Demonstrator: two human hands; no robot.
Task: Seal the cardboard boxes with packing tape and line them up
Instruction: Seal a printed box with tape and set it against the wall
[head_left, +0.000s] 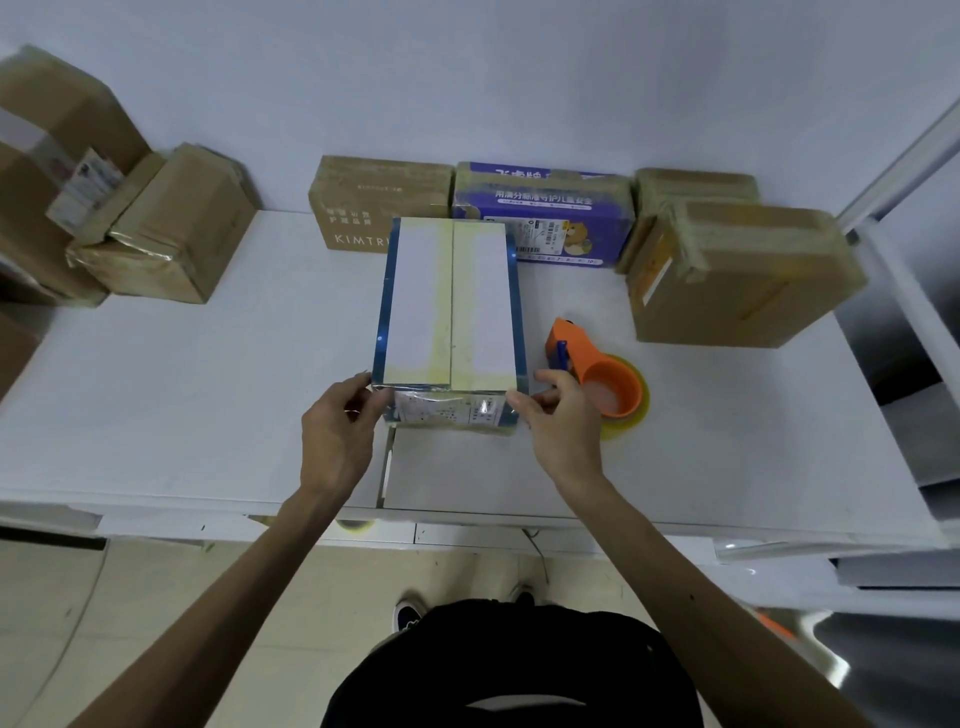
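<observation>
Head view
Left hand (337, 436): grips the near left corner of the white box (451, 306), fingers curled on its edge.
Right hand (558, 426): pinches the same box's near right corner.
White box: on the table (208, 395) between both hands, yellowish tape along its top seam.
Tape dispenser (597, 371): orange, just beside the right hand, on its outer side.
Brown box (374, 202), purple box (540, 213), taped box (727, 275): in a row beyond the hands, by the wall.

From the white-topped box (451, 306), bare table (208, 389) lies open at 9 o'clock. The tape dispenser (592, 374) crowds 4 o'clock; sealed boxes (540, 218) wall off 12 to 2.
</observation>
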